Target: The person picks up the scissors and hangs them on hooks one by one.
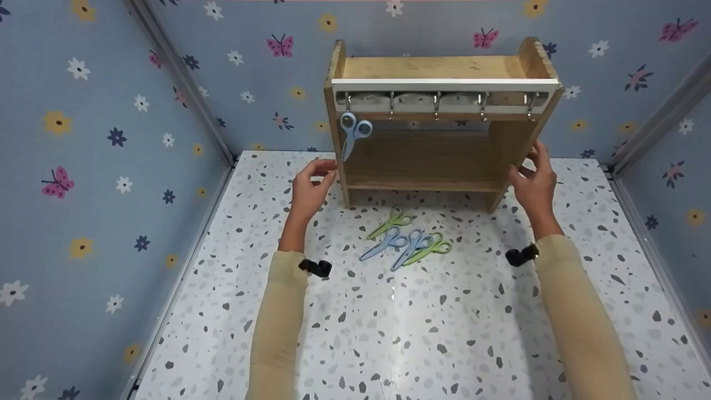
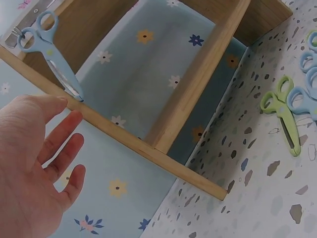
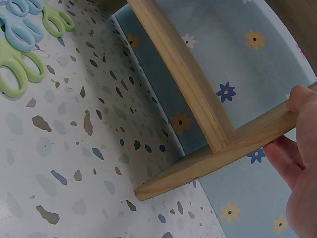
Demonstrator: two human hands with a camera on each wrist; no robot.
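A small wooden shelf rack [image 1: 425, 161] stands at the back, its front rail bearing a row of metal hooks [image 1: 436, 105]. On the leftmost hook hangs a pair of light blue scissors [image 1: 348, 133], blades down. My left hand [image 1: 312, 189] is at the rack's left side panel, fingers loosely bent; in the left wrist view the fingers [image 2: 69, 144] are not wrapped round the panel. With thumb in front and fingers behind, my right hand [image 1: 536, 180] grips the right side panel [image 3: 218, 158]. Several blue and green scissors [image 1: 389, 243] lie on the table before the rack.
The speckled white table [image 1: 444, 344] carries the rack near its back edge. Flower-and-butterfly patterned walls [image 1: 111, 166] enclose it at the back, left and right. Small black cameras [image 1: 315, 268] are strapped to both wrists.
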